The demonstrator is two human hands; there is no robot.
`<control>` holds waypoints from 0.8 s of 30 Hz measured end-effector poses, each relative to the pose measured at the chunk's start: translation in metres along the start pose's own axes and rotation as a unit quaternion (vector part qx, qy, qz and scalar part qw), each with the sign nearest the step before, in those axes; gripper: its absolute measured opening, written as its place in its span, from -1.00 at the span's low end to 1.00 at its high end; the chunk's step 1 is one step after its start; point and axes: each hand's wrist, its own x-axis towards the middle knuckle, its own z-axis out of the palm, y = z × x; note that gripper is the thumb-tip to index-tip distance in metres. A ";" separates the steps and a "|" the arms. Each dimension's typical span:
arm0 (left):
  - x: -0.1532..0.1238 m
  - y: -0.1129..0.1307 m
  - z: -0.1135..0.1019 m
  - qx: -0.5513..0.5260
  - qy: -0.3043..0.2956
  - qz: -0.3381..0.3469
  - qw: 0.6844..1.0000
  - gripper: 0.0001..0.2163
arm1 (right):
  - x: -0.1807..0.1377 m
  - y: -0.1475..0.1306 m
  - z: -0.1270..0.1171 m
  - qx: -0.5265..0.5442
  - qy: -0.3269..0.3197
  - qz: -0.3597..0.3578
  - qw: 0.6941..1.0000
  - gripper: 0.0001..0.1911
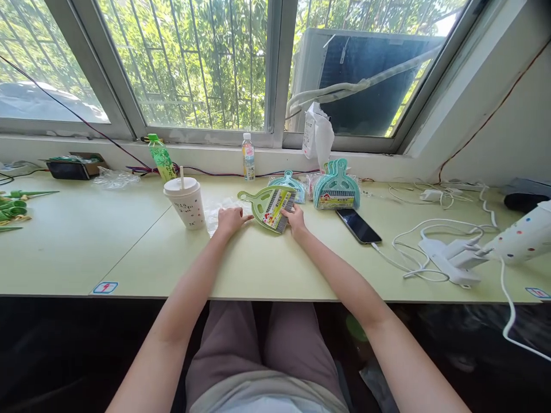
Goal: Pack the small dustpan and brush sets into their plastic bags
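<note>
A small green dustpan with a dark-bristled brush and a printed card label (278, 209) is in my right hand (295, 221). The fingers grip the dustpan set's right edge, while its looped handle points left. My left hand (231, 222) rests on the table just left of it, with its fingers curled and one digit stretched toward the pan. Clear plastic wrapping (213, 213) lies beside and partly behind the left hand; whether the fingers pinch any of it is hidden. Behind the held set lies a blue dustpan set (289, 182), with several stacked teal dustpan sets (337, 189) to its right.
A lidded paper cup with a straw (186, 203) stands left of my hands. A green bottle (162, 160) and a small clear bottle (248, 158) are farther back. A phone (359, 225) charges at right, near a power strip (450, 261) and loose white cables. A tissue pack (317, 135) hangs behind.
</note>
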 end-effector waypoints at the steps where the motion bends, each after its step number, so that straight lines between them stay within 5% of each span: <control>1: 0.000 0.001 0.000 0.002 -0.006 -0.014 1.000 -0.52 | 0.000 -0.001 0.000 0.000 -0.005 0.002 1.000 -0.67; 9: -0.002 -0.001 -0.012 -0.022 0.000 -0.117 0.993 -0.63 | 0.002 0.001 -0.003 -0.001 -0.042 -0.003 0.999 -0.68; 15: -0.006 0.005 -0.006 -0.069 -0.045 -0.016 0.996 -0.59 | 0.009 0.009 -0.005 0.002 -0.032 -0.004 0.999 -0.67; 21: -0.009 0.017 0.000 -0.079 0.065 -0.035 0.994 -0.72 | 0.014 0.015 -0.007 -0.007 0.001 -0.021 1.000 -0.66; 24: -0.009 0.015 -0.002 -0.034 0.122 -0.068 0.990 -0.60 | 0.014 0.015 -0.006 -0.003 0.007 -0.022 1.000 -0.65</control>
